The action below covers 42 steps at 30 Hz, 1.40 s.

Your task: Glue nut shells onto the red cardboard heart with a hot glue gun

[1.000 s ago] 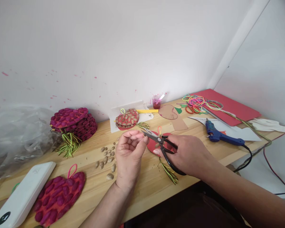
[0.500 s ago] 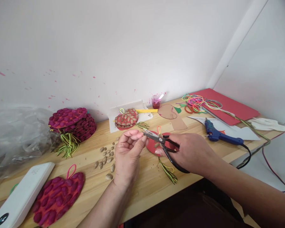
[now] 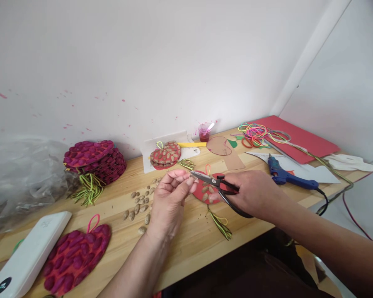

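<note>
Black-handled scissors (image 3: 214, 181) are in my right hand (image 3: 257, 192), fingers wrapped round the handles and blades pointing left. The blade tips meet the fingertips of my left hand (image 3: 170, 198), which pinches something too small to make out. Beneath the scissors lies a red heart-shaped piece (image 3: 200, 193) with several brown shells (image 3: 209, 189) on it, an orange loop at its top and a green-and-black tassel (image 3: 219, 223) below. My right hand and the scissors partly cover it. Loose brown shells (image 3: 137, 208) lie on the table to the left of my left hand.
A blue glue gun (image 3: 290, 179) rests on white paper at right, near tangled coloured cords (image 3: 255, 133) and red sheets (image 3: 301, 138). Purple-shelled hearts are stacked (image 3: 95, 161) at left; another purple heart (image 3: 77, 258) lies beside a white power bank (image 3: 31, 254). A cup (image 3: 204, 133) stands by the wall.
The scissors and both hands have shifted slightly to the right. The blades look closer together now, with their tips still at my left fingertips.
</note>
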Tool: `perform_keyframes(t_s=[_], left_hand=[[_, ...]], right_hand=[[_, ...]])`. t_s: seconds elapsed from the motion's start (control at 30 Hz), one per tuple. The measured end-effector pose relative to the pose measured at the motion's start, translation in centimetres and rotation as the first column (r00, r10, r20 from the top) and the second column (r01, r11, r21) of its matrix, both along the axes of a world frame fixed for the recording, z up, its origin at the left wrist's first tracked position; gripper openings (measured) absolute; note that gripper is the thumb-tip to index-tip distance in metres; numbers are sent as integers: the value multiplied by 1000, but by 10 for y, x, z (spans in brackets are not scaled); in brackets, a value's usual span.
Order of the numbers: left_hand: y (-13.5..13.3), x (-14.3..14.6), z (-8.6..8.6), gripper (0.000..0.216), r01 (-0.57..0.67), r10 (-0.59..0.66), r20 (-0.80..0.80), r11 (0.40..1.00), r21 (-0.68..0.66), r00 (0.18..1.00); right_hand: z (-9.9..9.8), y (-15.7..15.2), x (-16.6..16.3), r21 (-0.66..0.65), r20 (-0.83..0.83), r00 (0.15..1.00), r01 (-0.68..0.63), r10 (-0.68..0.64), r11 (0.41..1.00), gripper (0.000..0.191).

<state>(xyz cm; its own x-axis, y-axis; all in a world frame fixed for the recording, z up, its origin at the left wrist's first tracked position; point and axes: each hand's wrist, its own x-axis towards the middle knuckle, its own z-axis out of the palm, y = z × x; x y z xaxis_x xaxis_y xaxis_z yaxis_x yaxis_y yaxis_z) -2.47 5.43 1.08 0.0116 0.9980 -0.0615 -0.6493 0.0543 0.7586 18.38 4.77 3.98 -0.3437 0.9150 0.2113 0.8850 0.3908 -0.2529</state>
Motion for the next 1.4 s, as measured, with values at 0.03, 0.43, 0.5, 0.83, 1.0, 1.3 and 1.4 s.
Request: perform_keyframes(t_s=[0.03,0.43,0.5,0.83,1.0,1.3,1.4], left_hand=[[0,-1,1,32,16,-16,3,1000,-8,1000],[1,-8,4,28,179,-177,24,981,-73,984],[1,-8,4,27,193,-192,24,978,-78,981],[1,-8,2,29,190,-185,61,977,-95,981],[2,-9,3,29,228,-222,70,968,-106,973],[1,-13,6,40,344,-343,29,930,-128,939],[1,-15,8,42,374,-378,5,915,-148,926]], right_hand=[[1,1,2,2,-6,1000,1,-1,1000,33],[11,1,2,10,-12,998,-55,55,998,24],[9,1,1,37,3,999,-44,44,998,26],[6,-6,-6,127,28,999,14,-18,992,32],[9,-4,-3,95,28,1000,9,-11,995,28],[20,-1,3,-28,20,998,-53,53,998,30],[21,1,4,-35,28,996,-84,86,996,36]])
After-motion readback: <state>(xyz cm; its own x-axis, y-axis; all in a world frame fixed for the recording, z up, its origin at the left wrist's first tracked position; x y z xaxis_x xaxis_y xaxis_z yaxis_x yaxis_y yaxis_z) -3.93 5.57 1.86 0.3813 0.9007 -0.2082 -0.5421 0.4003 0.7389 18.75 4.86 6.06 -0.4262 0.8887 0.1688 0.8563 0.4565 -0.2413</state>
